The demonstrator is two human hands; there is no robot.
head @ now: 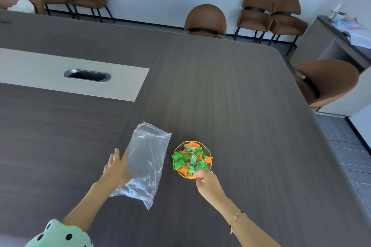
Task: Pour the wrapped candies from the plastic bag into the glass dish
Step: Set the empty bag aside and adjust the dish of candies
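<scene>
clear plastic bag point(147, 159) lies flat and looks empty on the tabletop point(241, 96), left hand point(116, 168) spread open on its near-left edge, gripping nothing. glass dish point(208, 151) sits just right of it, heaped with green and orange candies point(189, 159). right hand point(204, 179) pinches at the near rim, on a wrapper or the rim, cannot tell which. film is light, limp, slippery; dish fragile, best held by the rim.

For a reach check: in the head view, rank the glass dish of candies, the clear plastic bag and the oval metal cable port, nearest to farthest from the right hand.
1. Gold-rimmed glass dish of green and orange wrapped candies: touching the right hand, just ahead.
2. Clear, empty-looking plastic bag: to its left, under the left hand.
3. Oval metal cable port: far off, ahead and left.
</scene>
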